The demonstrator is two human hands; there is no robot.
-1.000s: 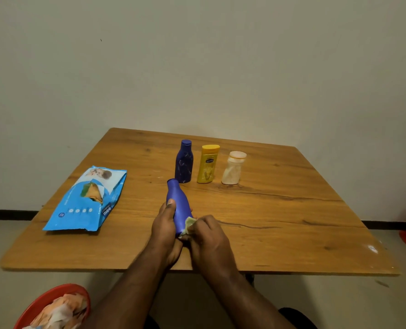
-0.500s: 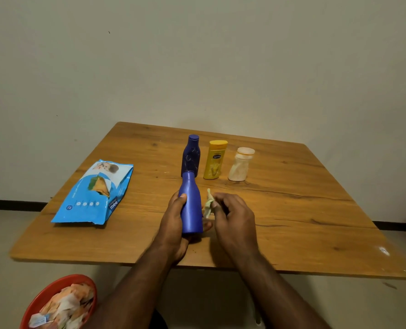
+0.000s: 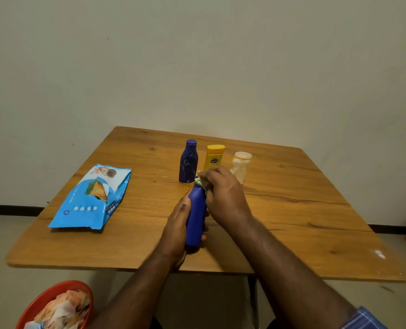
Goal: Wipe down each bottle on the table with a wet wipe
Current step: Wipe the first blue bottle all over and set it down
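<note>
Left hand [image 3: 177, 230] grips blue bottle [image 3: 195, 217] by its lower body, held near table [image 3: 292, 210] front-centre; right hand [image 3: 223, 191] pinches wet wipe [image 3: 200, 181] over the cap end at 12 o'clock. Judgement: steady the base, twist wipe round neck. Three bottles stand beyond; wipe pack [image 3: 91, 198] at 9 o'clock.

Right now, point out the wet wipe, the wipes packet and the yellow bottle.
wet wipe [image 3: 199, 181]: head view, crumpled bit at the held bottle's top.
wipes packet [image 3: 90, 198]: head view, middle of its blue face.
yellow bottle [image 3: 214, 159]: head view, upper body under the cap.
</note>
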